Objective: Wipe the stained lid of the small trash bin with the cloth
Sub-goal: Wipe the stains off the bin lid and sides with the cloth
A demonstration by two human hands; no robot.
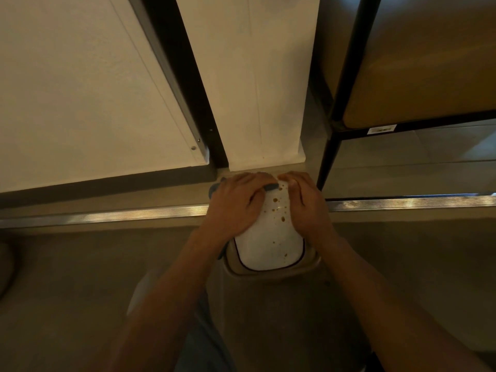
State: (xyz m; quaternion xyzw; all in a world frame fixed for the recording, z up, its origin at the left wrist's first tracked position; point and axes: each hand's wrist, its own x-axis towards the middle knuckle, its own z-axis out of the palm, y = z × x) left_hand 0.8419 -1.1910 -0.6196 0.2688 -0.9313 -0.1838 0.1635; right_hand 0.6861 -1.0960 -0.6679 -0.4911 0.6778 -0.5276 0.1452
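Note:
The small trash bin's white lid (268,245) lies below me on the floor, flecked with brown stains along its middle and far end. A beige rim (271,273) frames its near edge. My left hand (236,205) presses on the lid's left side over a blue-grey cloth (271,187), of which only bits show at the fingertips and beside the hand. My right hand (303,202) rests flat on the lid's right side, fingers curled over the far edge, holding the bin.
A white wall panel (265,103) stands right behind the bin. A white door (80,103) with a dark frame is at the left. A black metal shelf frame (332,146) stands at the right. A metal floor strip (107,214) runs across.

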